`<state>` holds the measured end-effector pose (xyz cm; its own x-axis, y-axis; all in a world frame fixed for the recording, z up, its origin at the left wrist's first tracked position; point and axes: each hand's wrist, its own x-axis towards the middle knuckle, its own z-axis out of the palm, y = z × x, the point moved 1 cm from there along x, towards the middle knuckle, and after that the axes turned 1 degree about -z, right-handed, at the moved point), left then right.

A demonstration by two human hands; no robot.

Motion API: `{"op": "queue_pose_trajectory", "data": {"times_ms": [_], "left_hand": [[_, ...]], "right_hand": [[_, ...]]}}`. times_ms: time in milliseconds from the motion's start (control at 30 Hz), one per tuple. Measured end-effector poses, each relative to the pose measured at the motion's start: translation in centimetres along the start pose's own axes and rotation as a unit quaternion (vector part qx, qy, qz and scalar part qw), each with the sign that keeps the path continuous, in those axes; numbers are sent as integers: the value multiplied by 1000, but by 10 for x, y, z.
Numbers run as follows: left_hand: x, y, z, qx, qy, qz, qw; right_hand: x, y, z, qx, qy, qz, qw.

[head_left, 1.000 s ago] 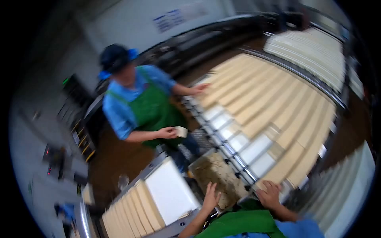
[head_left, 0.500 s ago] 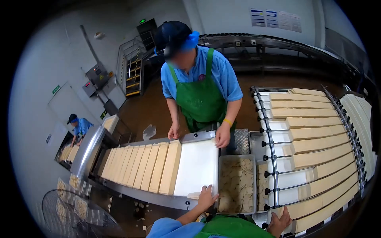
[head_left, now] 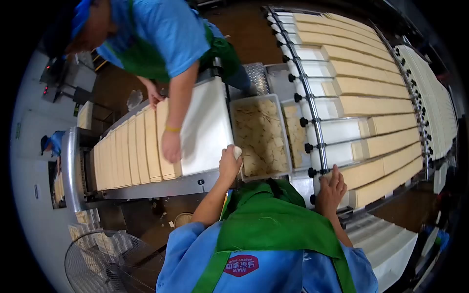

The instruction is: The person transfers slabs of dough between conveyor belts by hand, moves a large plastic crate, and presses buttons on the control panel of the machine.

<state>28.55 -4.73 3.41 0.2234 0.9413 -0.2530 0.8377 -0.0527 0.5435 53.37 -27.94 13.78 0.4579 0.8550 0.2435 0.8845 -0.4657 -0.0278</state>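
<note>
Now a dough piece is pinched in the left hand at the white belt's corner, its long axis mostly hidden; well apart, the right hand is spread beside strips laid lengthwise across the rack, left to right.

Shirt: probably "MA'S PASTRY SHOP"
</note>
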Motion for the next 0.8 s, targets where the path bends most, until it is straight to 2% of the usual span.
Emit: {"op": "queue_pose_trajectory", "data": {"times_ms": [67, 100, 167, 233, 333, 367, 433, 467, 567, 633, 767, 800], "left_hand": [[3, 17, 14, -78, 14, 78, 994], [3, 28, 13, -164, -20, 68, 984], [-2, 42, 11, -126, -15, 120, 985], [-5, 44, 9, -130, -16, 127, 983], [-13, 41, -3, -137, -8, 194, 971], [-19, 39, -10, -136, -9, 192, 972], [-27, 33, -25, -240, -72, 142, 958], [-32, 27, -28, -231, -27, 184, 955], [-48, 9, -39, -253, -13, 170, 952], [-52, -3, -52, -275, 11, 171, 946], [-55, -39, -70, -292, 53, 114, 948], [-55, -48, -77, -272, 105, 105, 951]], "right_hand": [[2, -4, -2, -17, 7, -5, 1000], [4, -3, -2, -21, 4, -3, 1000], [5, -3, 0, -24, 18, -8, 1000], [6, -1, 1, -44, 37, -24, 998], [8, 1, -2, -8, 44, 1, 999], [6, 3, -2, -7, 42, 0, 999], [5, 5, 0, -17, 34, 5, 999], [5, 8, 2, -18, 44, 11, 999], [7, 9, -4, 6, 12, 64, 998], [3, 17, 4, 0, 18, 65, 998], [1, 14, 1, -8, 33, 82, 996], [-1, 17, 3, -18, 39, 78, 996]]}}
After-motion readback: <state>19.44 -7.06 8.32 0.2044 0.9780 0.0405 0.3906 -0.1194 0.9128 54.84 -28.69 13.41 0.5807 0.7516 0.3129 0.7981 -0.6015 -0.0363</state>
